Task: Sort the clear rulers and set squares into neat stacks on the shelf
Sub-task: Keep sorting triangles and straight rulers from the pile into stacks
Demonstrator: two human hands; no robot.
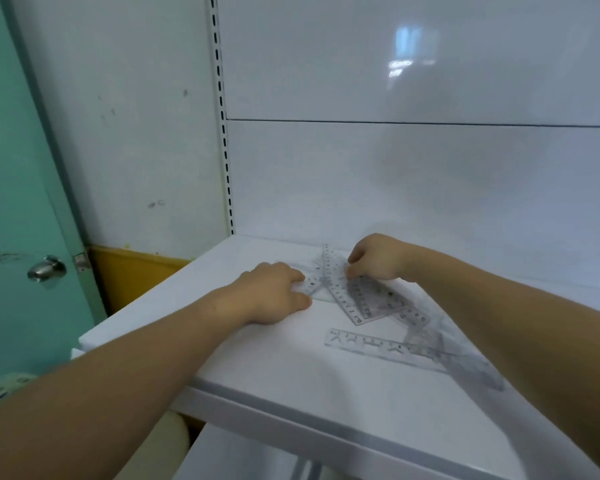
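A loose pile of clear rulers and set squares lies on the white shelf (264, 368). My left hand (274, 292) rests on the shelf, fingertips pressing a clear piece (310, 284) at the pile's left edge. My right hand (378, 258) is curled, pinching the upper part of a clear straight ruler (342, 292) that runs diagonally toward me. A clear set square (378, 301) lies under and beside that ruler. Nearer the front lie another straight ruler (371, 346) and a large set square (465, 362), partly overlapping.
The shelf's back panel (413, 178) rises just behind the pile. A slotted upright (222, 133) stands at the back left corner. Left of the shelf is a teal door (18, 202) with a metal knob (47, 268). The shelf's front edge (326, 427) runs diagonally below my arms.
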